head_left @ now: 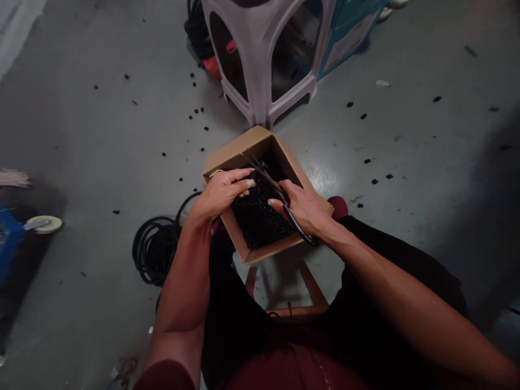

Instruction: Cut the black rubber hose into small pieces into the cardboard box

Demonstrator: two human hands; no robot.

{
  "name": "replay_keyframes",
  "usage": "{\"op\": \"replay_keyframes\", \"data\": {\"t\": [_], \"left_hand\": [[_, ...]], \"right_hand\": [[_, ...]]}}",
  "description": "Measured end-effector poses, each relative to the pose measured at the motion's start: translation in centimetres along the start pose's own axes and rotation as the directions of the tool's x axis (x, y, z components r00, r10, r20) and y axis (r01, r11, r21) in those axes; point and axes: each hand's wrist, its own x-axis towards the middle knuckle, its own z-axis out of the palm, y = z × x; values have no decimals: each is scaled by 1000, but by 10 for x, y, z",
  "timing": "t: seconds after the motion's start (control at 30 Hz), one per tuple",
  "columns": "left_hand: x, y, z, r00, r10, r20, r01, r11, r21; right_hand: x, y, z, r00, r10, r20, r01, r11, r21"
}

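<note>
An open cardboard box (292, 162) sits between the knees, with many small black pieces (264, 216) inside. Over its right side my right hand (298, 203) is closed around a long thin cutting tool (268, 176) with dark handles; its narrow tips point up and left, slightly apart. My left hand (227, 189) is over the box's left side, thumb and fingers brought together near the tool. Whatever lies between those fingers is too small to make out.
Beyond the box stands a white plastic stool (258, 59), with a blue crate (349, 32) behind it. A coiled black cable (154, 252) lies on the floor at left. Small black bits are scattered around. A blue object (10, 238) with a caster is at far left.
</note>
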Motion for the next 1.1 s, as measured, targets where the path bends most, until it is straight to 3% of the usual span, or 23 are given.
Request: {"op": "replay_keyframes", "data": {"t": [0.5,0.83,0.97,1.1], "left_hand": [[-4,3,-1,999,-47,21,50,987,-152],[-4,12,11,994,20,105,16,945,-327],[1,6,9,999,1,38,8,966,-258],[2,6,6,996,-12,-89,6,998,-61]], "right_hand": [[-1,-6,-3,999,37,-3,-37,997,-73],[-1,-2,-9,997,30,-68,-30,1000,-8],[-1,-1,-11,1000,15,-26,-14,999,32],[-2,-3,-14,1000,3,23,-3,1000,27]]}}
